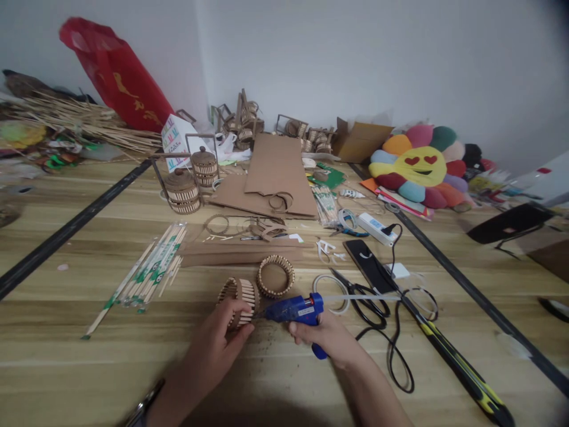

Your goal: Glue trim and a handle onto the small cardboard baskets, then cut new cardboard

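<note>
My left hand (pixel 222 341) grips a small round basket (pixel 248 295) of cardboard and short wooden sticks, tipped on its side with its opening to the left. In my right hand (pixel 331 337) is a blue hot glue gun (pixel 291 308), fingers wrapped round its handle. Its nozzle points left and meets the right side of the basket, close to my left fingertips; whether it touches I cannot tell. A clear glue stick (pixel 360 297) sticks out of the gun's back. Just behind stands a second stick-walled ring (pixel 276 277), upright on the table.
Black scissors (pixel 362 292), a tape roll (pixel 331 293), a phone (pixel 370 265) and a yellow-black cutter (pixel 462 356) lie right. Packs of chopsticks (pixel 155 264) lie left. Behind are cardboard sheets (pixel 275 166), lidded miniature buckets (pixel 182 191) and a flower cushion (pixel 420 166). A black cable (pixel 393 350) loops at right.
</note>
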Motion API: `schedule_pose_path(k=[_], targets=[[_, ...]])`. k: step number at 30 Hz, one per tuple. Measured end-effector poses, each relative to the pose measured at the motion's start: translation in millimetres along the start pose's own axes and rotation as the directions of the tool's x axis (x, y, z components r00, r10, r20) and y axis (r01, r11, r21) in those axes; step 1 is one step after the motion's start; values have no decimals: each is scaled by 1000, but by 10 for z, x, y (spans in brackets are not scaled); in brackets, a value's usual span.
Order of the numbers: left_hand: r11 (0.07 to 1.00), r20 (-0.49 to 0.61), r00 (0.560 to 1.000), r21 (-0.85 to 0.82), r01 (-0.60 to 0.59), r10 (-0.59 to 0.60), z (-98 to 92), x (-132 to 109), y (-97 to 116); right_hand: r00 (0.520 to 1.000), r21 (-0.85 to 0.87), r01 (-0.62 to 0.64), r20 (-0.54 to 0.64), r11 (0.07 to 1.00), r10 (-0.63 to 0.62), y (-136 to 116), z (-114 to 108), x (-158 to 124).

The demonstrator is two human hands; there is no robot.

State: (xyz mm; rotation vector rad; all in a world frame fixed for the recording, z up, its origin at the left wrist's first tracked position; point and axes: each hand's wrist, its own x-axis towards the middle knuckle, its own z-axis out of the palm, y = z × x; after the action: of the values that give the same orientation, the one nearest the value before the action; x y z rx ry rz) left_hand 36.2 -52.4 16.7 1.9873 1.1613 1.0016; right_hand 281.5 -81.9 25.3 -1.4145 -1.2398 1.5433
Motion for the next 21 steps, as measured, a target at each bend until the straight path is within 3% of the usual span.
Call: schedule_pose_path(k=[8,21], targets=[[1000,-4,1000,10,-28,28,-9,0,23,1000,2,18,-1,1000,-18,-133,34,-24],[1000,1,1000,-18,0,0,-24,17,27,999,-35,5,-51,999,-7,-112,1,-40]])
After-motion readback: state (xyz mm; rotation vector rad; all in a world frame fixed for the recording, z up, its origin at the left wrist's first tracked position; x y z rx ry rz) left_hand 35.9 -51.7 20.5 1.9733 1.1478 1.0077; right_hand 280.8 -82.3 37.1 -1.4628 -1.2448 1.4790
